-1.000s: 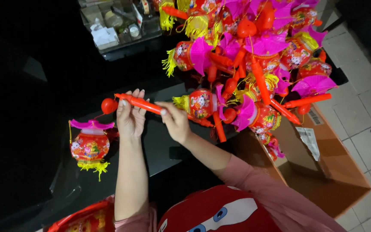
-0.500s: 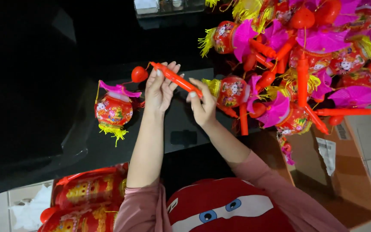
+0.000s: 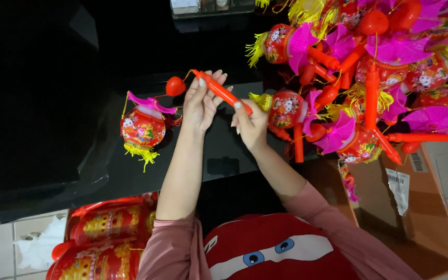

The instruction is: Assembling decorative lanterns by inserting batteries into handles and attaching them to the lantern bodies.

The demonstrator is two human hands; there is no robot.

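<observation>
Orange lantern stick (image 3: 221, 91) is gripped at both ends by the left hand (image 3: 201, 101) and right hand (image 3: 250, 120), fingers clenched; its small red lantern (image 3: 142, 127) hangs at nine o'clock over the black bench (image 3: 53, 129). Finished lanterns (image 3: 369, 78) are piled at two o'clock; flat red ones (image 3: 105, 238) remain at seven.

One head-worn camera looks steeply down (quite near) over the black table (image 3: 53, 129).

dim room, bright saturated reds and pinks, glossy black table (image 3: 53, 155) barely reflecting, sharp focus
</observation>
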